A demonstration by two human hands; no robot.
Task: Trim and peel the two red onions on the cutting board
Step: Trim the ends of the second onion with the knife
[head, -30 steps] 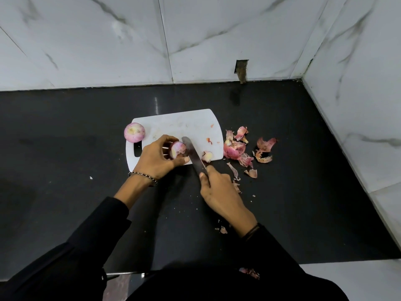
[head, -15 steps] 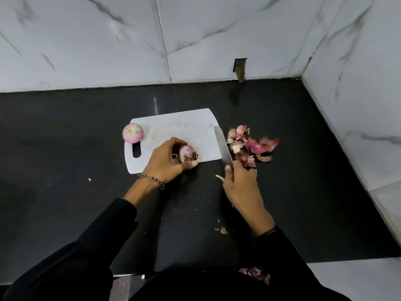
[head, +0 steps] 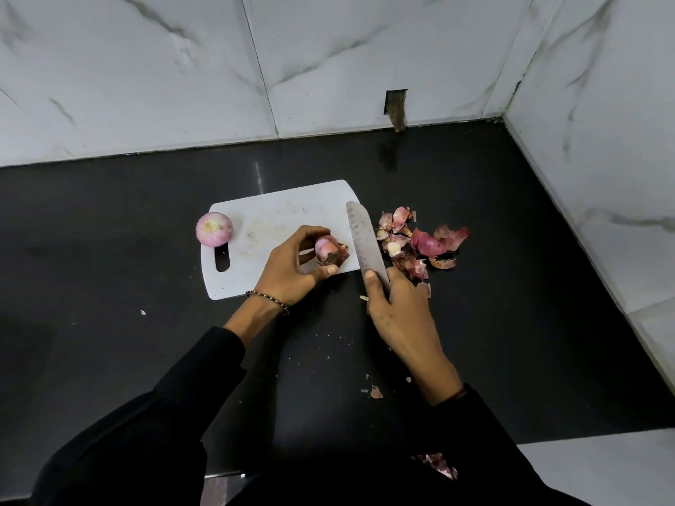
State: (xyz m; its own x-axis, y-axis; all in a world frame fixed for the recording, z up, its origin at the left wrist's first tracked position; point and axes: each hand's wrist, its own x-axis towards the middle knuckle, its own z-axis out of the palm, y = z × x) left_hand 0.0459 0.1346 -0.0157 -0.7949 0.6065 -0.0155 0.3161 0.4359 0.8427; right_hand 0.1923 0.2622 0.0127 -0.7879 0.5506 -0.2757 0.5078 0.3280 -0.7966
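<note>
**Marble corner, black bench: second onion mid-peel**

Marble-tiled walls [head: 146,67] meet at a corner behind a black bench [head: 109,359]. White cutting board [head: 285,213] lies flat on the bench, handle slot toward the left.

Left hand [head: 292,272], beaded bracelet [head: 268,301] at the wrist: fingers and thumb curled round the second onion [head: 330,250], over the board's near right part. Whether the onion touches the board cannot be told. Dark papery skin clings to its right end.

Right hand [head: 398,308]: wrapped round the knife [head: 363,239] handle, one fingertip on the blade's heel. Blade runs along the board's right edge, tip pointing away.

Peeled onion [head: 214,229] sits at the board's far left corner, pale trimmed end up. Looks finished.

Peel heap [head: 420,242] lies on the bench just right of the board. Small flakes lie nearer the person.

Step, as judged: one onion done, second trimmed and part-peeled. Next move calls for stripping that loose skin, likely by pinching it against the blade or pulling it with the fingers.

Versus a second ago: blade was beside the second onion mid-board, with a cut piece next to it. Blade now at the right edge, and that piece is off the board.
</note>
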